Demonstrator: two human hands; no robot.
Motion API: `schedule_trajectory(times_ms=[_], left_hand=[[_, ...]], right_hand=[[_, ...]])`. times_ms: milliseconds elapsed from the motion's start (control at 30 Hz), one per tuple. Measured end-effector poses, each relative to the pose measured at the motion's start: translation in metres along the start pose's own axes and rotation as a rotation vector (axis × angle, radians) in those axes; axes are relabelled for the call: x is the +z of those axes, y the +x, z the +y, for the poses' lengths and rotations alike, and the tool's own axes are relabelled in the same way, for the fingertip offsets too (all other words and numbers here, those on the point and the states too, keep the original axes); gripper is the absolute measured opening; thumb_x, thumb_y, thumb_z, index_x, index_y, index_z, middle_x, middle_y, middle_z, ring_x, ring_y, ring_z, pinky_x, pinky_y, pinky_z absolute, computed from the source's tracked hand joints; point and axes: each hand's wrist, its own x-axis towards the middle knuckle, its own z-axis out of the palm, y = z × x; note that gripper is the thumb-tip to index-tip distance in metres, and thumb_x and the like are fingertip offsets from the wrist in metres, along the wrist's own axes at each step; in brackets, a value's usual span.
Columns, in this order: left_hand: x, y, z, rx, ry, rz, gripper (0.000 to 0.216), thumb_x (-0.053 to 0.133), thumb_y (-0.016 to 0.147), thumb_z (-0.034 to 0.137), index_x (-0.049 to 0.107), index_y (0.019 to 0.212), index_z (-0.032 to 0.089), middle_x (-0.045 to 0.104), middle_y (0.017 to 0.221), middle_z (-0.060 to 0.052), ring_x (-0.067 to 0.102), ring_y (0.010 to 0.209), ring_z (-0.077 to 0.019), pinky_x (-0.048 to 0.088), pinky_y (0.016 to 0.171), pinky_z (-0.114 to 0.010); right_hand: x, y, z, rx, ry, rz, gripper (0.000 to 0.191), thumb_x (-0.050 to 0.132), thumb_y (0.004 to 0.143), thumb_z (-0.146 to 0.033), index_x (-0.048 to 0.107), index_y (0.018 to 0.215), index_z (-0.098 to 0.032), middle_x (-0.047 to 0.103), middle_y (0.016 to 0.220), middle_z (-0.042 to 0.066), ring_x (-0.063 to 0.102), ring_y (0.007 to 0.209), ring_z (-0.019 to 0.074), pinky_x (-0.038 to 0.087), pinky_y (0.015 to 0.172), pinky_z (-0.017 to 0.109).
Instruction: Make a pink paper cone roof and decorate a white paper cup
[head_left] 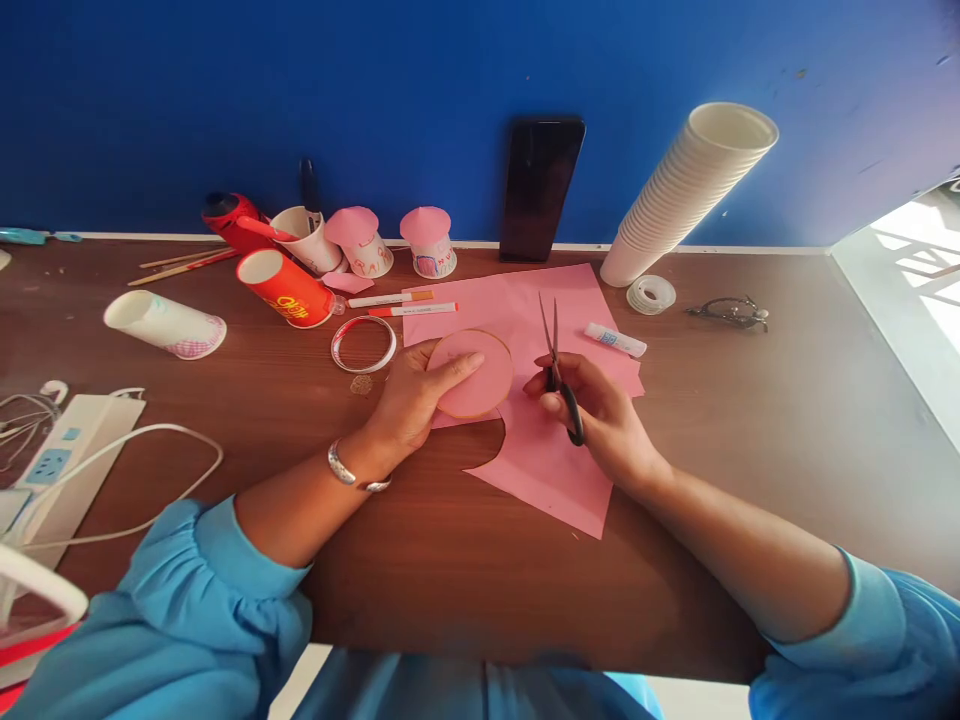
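Observation:
Between the thumb and fingers of my left hand point(412, 398) is a pink paper circle point(480, 385), its edge marked by a brownish line. My right hand point(600, 415) grips a pair of black-handled scissors point(553, 370), with the blades slightly apart and pointing away from me. Under both hands lies a large pink paper sheet point(559, 470), which has a curved cutout on its near left side. A glue stick point(615, 339) rests on the sheet's right part. Two markers point(412, 309) lie at its far left edge.
Left of the sheet are a roll of tape point(364, 344), a red cup point(285, 290) and a tipped white cup point(165, 325). Two cups with pink cone tops point(427, 242), a phone point(541, 190) and a tall cup stack point(686, 195) stand near the blue wall. Eyeglasses point(729, 312) lie right; a power strip point(71, 460) left.

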Motion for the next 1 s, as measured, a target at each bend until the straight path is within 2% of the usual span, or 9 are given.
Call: schedule_trajectory(times_ms=[133,233,467,567,833,1000], left_hand=[[-0.005,0.004,0.002,0.006,-0.003,-0.014,0.029,0.089,0.070,0.038,0.081,0.091,0.019,0.081,0.094,-0.005,0.073,0.086,-0.0227,0.058,0.079,-0.033],[-0.006,0.005,0.003,-0.013,0.013,-0.062,0.029,0.089,0.071,0.037,0.081,0.091,0.019,0.081,0.090,-0.004,0.073,0.084,-0.0216,0.058,0.078,-0.032],[-0.006,0.001,0.008,-0.105,0.064,-0.162,0.027,0.086,0.071,0.039,0.081,0.084,0.016,0.079,0.080,-0.005,0.069,0.072,-0.0202,0.055,0.068,-0.030],[-0.007,0.001,0.010,-0.100,0.071,-0.194,0.024,0.084,0.072,0.038,0.081,0.082,0.017,0.077,0.078,-0.004,0.068,0.070,-0.0190,0.054,0.066,-0.029],[-0.008,0.001,0.012,-0.052,0.157,-0.166,0.026,0.082,0.071,0.040,0.078,0.078,0.015,0.075,0.075,-0.004,0.065,0.069,-0.0193,0.052,0.065,-0.029],[-0.008,0.001,0.011,-0.057,0.167,-0.175,0.027,0.083,0.070,0.041,0.078,0.078,0.015,0.074,0.075,-0.004,0.064,0.069,-0.0182,0.051,0.064,-0.028]], right_hand=[[-0.004,-0.001,-0.003,-0.051,-0.266,-0.043,0.051,0.076,0.082,-0.063,0.068,0.115,-0.024,0.070,0.097,0.006,0.063,0.088,0.0213,0.050,0.074,0.035],[-0.001,-0.003,-0.003,-0.035,-0.328,-0.122,0.051,0.073,0.083,-0.065,0.071,0.111,-0.022,0.069,0.089,0.004,0.058,0.078,0.0193,0.047,0.070,0.033],[0.001,-0.005,-0.005,0.081,-0.178,-0.232,0.048,0.076,0.079,-0.067,0.072,0.092,-0.021,0.058,0.075,0.000,0.046,0.068,0.0147,0.037,0.058,0.028],[-0.001,-0.003,-0.005,0.121,-0.082,-0.262,0.048,0.077,0.079,-0.066,0.071,0.092,-0.020,0.054,0.072,-0.001,0.042,0.066,0.0135,0.036,0.058,0.027],[-0.003,-0.002,-0.004,0.157,-0.036,-0.301,0.048,0.074,0.082,-0.066,0.070,0.094,-0.019,0.054,0.075,0.001,0.044,0.070,0.0148,0.035,0.059,0.028],[-0.002,-0.002,-0.005,0.141,-0.061,-0.301,0.050,0.072,0.083,-0.070,0.067,0.087,-0.020,0.052,0.073,0.000,0.042,0.068,0.0141,0.032,0.058,0.029]])
